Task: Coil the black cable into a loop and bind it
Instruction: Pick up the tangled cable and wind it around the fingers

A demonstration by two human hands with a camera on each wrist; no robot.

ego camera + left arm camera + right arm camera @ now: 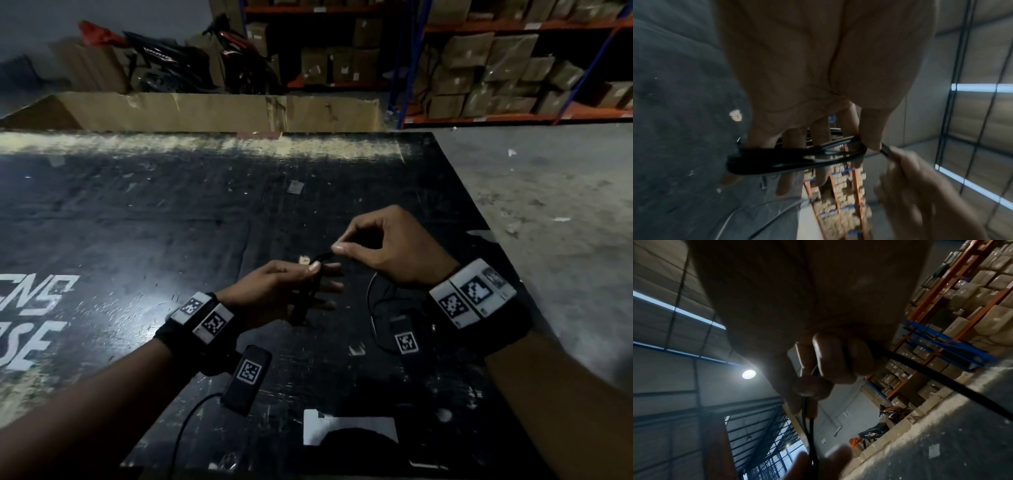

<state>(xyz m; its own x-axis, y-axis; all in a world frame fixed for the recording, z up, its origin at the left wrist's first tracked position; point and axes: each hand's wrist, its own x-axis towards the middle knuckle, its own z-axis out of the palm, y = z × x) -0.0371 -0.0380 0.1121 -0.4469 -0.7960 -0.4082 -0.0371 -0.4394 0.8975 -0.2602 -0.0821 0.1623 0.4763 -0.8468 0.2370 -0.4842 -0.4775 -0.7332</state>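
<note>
At 7 o'clock of centre in the head view: left hand [274, 291], fingers out nearly straight, thumb clamped down on the black cable [310, 287], already gathered into several flattened turns lying across the fingers. Same coil in the left wrist view [789, 155], thumb pinning it at its 3 o'clock end. Toward 3 o'clock: right hand [383, 250], thumb and forefinger pinched on the free tail of the cable coming off the top of the coil, remaining fingers loosely curled; both hands held above the table, not resting on it.

Step judged: coiling done or nearly so, tail being led round the bundle to bind it. Next move likely calls for steady thumb pressure so turns do not spring open, tail kept taut while wrapped across the coil's waist, then tucked.

Underneath: black scuffed table [171, 222], white lettering [30, 325] at 9 o'clock. At 12 o'clock, cardboard sheet [222, 111], parked motorbike [171, 58]. At 1 to 2 o'clock, shelving with boxes [513, 68]; dim warehouse light
</note>
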